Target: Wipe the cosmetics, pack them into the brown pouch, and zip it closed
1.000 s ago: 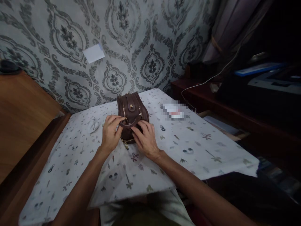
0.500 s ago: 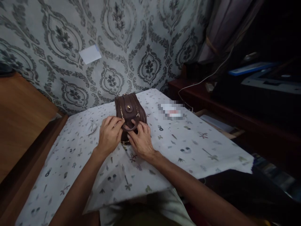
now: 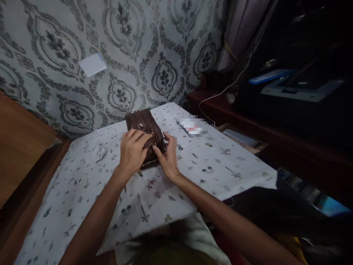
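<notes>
A brown leather bag (image 3: 143, 121) with gold-coloured zips and a round clasp lies on a patterned white cloth (image 3: 209, 173) near the wall. Over its near left part curl the fingers of my left hand (image 3: 132, 149), closed round what looks like the bag's handle. My right hand (image 3: 168, 156) is at the bag's right side, its thumb against the zip edge and its other fingers bent around that side. The fingertips of both hands are partly hidden.
A blurred white item (image 3: 191, 126) lies right of the bag, and a crumpled white thing (image 3: 98, 152) lies left of it. Behind stands the patterned wall with a white card (image 3: 92, 64). An open drawer (image 3: 239, 138) and a white cable (image 3: 220, 92) are at the right.
My right hand has moved from the handle to the bag's right side. My left hand has shifted over the handle. The whole view has turned slightly right.
</notes>
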Tool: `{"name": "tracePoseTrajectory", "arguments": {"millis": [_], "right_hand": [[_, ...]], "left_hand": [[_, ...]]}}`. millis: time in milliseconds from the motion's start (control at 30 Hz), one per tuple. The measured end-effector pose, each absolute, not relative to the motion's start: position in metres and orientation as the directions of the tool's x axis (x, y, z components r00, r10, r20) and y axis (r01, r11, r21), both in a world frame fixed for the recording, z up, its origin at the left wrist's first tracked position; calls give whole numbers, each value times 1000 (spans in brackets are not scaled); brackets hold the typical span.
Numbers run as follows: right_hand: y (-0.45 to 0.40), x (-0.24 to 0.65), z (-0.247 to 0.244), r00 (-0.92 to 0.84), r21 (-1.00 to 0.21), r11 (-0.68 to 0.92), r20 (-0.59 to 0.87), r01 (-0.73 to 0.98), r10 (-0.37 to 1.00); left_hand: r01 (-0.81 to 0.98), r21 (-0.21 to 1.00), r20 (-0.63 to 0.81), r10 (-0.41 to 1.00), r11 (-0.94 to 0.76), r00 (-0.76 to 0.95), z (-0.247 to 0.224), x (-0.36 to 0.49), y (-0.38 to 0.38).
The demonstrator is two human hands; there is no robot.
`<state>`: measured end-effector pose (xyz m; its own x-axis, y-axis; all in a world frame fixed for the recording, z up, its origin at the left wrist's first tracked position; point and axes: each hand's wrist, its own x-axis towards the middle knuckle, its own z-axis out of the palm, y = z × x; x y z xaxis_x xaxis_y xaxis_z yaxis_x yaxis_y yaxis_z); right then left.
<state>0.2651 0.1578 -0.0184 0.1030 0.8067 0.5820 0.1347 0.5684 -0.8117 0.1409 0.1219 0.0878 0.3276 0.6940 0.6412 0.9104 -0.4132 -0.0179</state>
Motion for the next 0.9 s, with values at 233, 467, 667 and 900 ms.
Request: {"name": "tracePoseTrajectory", "arguments": {"millis": [233, 467, 667, 900], "right_hand": [[171, 258, -33, 123, -905, 425, 424, 12, 897], [176, 259, -35, 103, -903, 426, 429, 54, 897], [180, 255, -37, 128, -904, 423, 427, 62, 895], [181, 256, -38, 123, -898, 433, 440, 85, 889]], "left_hand": [[774, 423, 698, 714, -472, 55, 82, 143, 136], [768, 442, 675, 736, -464, 57, 74, 146, 133], [761, 431, 686, 724, -484, 72, 69, 144, 131], [751, 418, 699, 709, -511, 93, 67, 143, 130]]}}
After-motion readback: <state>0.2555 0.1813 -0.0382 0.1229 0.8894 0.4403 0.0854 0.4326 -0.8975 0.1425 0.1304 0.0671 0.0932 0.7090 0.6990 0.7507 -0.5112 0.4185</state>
